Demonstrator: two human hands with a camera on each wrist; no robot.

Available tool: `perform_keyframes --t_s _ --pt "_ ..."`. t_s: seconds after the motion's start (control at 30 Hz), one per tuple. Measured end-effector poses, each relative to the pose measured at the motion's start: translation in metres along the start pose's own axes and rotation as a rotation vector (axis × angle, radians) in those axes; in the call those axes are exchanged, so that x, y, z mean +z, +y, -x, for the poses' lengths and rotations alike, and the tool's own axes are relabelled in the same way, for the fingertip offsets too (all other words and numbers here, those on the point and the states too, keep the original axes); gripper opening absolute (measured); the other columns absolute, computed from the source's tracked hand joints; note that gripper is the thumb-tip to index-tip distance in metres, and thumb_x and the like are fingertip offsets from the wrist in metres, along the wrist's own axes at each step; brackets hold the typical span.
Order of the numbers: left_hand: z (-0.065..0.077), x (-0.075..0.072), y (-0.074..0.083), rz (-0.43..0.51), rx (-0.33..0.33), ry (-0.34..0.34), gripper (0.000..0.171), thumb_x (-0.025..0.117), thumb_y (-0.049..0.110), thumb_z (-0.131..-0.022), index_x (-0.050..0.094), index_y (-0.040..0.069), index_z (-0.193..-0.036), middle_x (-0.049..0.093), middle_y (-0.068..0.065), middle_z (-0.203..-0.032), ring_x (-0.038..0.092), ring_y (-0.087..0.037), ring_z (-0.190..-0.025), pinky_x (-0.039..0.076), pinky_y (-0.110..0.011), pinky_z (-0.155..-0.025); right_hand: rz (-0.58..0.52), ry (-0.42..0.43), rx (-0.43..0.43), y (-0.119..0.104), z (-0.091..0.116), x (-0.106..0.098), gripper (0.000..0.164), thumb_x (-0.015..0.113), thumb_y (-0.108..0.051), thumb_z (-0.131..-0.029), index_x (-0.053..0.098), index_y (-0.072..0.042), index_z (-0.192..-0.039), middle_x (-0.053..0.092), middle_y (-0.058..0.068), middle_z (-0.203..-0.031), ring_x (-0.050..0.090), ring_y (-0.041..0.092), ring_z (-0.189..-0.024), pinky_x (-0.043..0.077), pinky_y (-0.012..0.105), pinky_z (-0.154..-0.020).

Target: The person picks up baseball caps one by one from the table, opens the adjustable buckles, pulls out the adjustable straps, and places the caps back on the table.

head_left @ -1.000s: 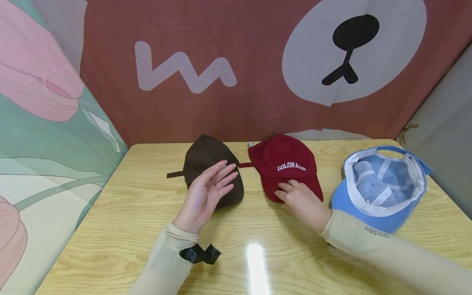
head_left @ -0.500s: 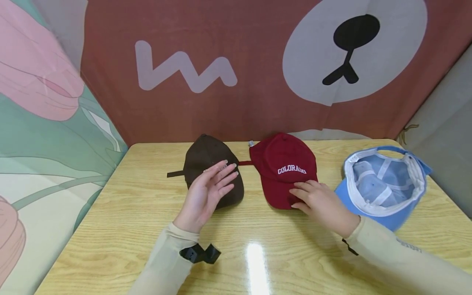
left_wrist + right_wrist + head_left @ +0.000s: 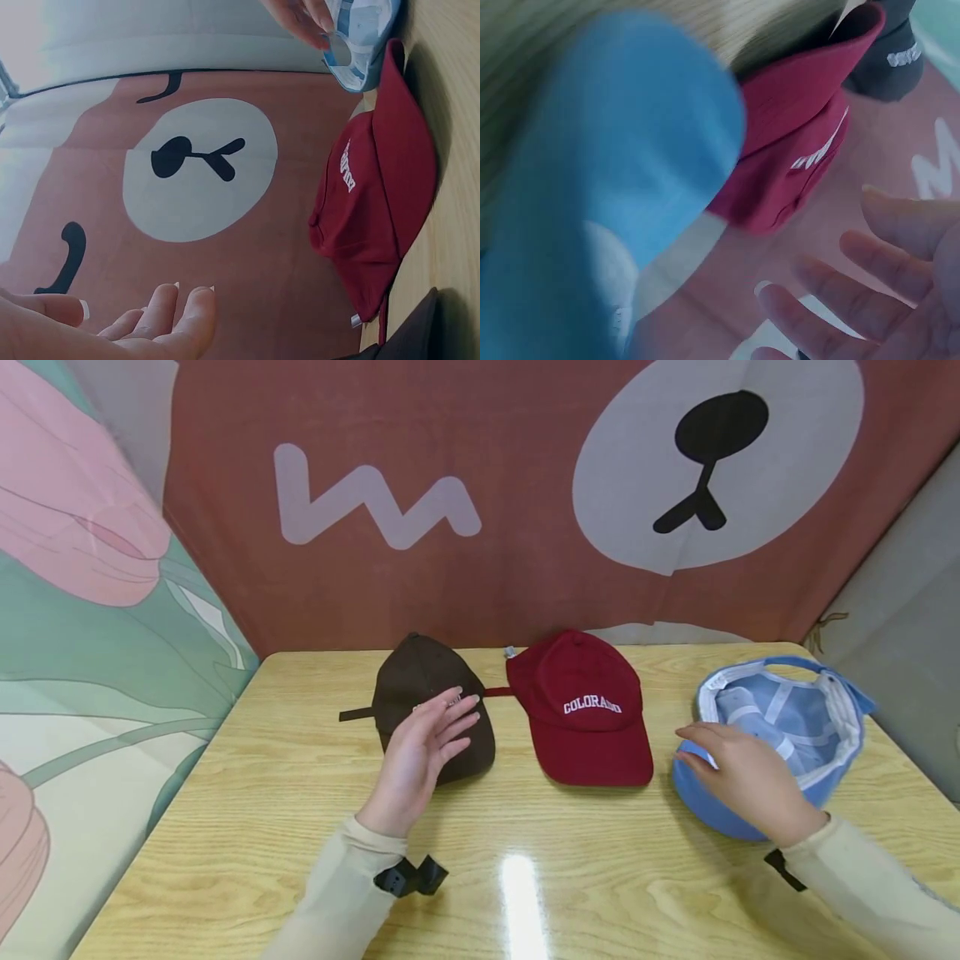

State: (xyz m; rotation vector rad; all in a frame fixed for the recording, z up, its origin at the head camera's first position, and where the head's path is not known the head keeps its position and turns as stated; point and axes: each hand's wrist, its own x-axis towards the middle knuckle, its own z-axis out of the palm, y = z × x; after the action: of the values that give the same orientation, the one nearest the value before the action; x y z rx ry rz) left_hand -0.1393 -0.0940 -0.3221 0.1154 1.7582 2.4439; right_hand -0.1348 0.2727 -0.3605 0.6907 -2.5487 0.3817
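A dark brown cap [image 3: 420,677] lies at the left of the table, its strap pointing left. My left hand [image 3: 420,752] hovers in front of it with fingers extended, holding nothing, and hides part of its lettering and brim. In the middle sits a red cap [image 3: 585,735] with white COLORADO lettering, crown up and brim towards me. At the right a light blue cap [image 3: 832,727] lies upside down, its pale lining showing. Over its brim is my right hand [image 3: 750,777], fingers loosely bent and spread; the right wrist view shows these fingers [image 3: 855,300] apart from the caps.
The wooden table [image 3: 262,827] ends at a brown cloth backdrop [image 3: 375,585] with a bear face. A floral cloth [image 3: 97,693] hangs on the left and a grey one [image 3: 900,593] on the right. A small black device [image 3: 408,877] is strapped to the left wrist.
The right hand has left the red cap's brim and moved right, over the blue cap. The red cap's brim has shifted slightly towards me. The left hand stays nearly still.
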Motion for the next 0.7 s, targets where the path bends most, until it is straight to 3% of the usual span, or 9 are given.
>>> perform_keyframes --t_s 0.03,0.07,0.17,0.3,0.53,0.7 --pt "0.0 0.0 0.0 -0.013 0.005 0.003 0.043 0.034 0.019 -0.106 0.041 -0.003 -0.142 0.05 -0.021 -0.14 0.048 -0.035 -0.128 0.041 -0.041 -0.1 0.006 0.001 0.016 0.003 0.003 -0.002 0.031 0.08 -0.011 -0.077 0.068 0.005 -0.101 0.069 0.019 -0.092 0.066 0.039 -0.081 0.051 0.053 -0.068" --pt "0.0 0.0 -0.001 -0.025 0.005 0.008 0.043 0.035 0.019 -0.106 0.042 -0.003 -0.142 0.051 -0.021 -0.139 0.049 -0.035 -0.128 0.041 -0.041 -0.1 0.012 -0.002 0.039 0.007 0.005 -0.004 0.036 0.082 0.0 -0.068 0.068 0.005 -0.101 0.069 0.019 -0.091 0.066 0.039 -0.08 0.051 0.054 -0.067" --pt "0.001 0.001 -0.002 -0.06 0.004 0.012 0.043 0.036 0.019 -0.106 0.043 -0.002 -0.141 0.052 -0.02 -0.138 0.051 -0.033 -0.126 0.039 -0.046 -0.102 0.024 -0.006 0.084 0.016 0.013 -0.009 0.034 0.08 0.003 -0.07 0.067 0.006 -0.101 0.069 0.021 -0.09 0.065 0.04 -0.08 0.051 0.054 -0.067" --pt "0.001 0.002 -0.003 -0.09 -0.006 0.013 0.042 0.037 0.018 -0.105 0.045 -0.003 -0.141 0.054 -0.02 -0.137 0.051 -0.034 -0.126 0.042 -0.043 -0.1 0.032 -0.028 0.146 0.026 0.023 -0.013 0.032 0.078 0.003 -0.073 0.066 0.008 -0.102 0.067 0.026 -0.095 0.063 0.045 -0.085 0.048 0.057 -0.071" --pt "0.002 0.003 -0.006 -0.112 -0.01 0.018 0.041 0.039 0.017 -0.104 0.046 -0.003 -0.139 0.055 -0.019 -0.136 0.052 -0.033 -0.125 0.045 -0.032 -0.093 0.068 0.008 0.204 0.044 0.037 -0.017 0.042 0.077 0.008 -0.07 0.059 0.014 -0.108 0.058 0.037 -0.105 0.053 0.055 -0.093 0.039 0.063 -0.082" --pt "0.002 0.003 -0.007 -0.121 -0.019 0.013 0.041 0.039 0.018 -0.104 0.046 -0.003 -0.14 0.055 -0.019 -0.136 0.051 -0.033 -0.125 0.045 -0.032 -0.093 0.065 -0.024 0.327 0.055 0.043 -0.021 0.049 0.074 0.006 -0.076 0.05 0.021 -0.116 0.047 0.044 -0.115 0.042 0.06 -0.105 0.029 0.068 -0.095"
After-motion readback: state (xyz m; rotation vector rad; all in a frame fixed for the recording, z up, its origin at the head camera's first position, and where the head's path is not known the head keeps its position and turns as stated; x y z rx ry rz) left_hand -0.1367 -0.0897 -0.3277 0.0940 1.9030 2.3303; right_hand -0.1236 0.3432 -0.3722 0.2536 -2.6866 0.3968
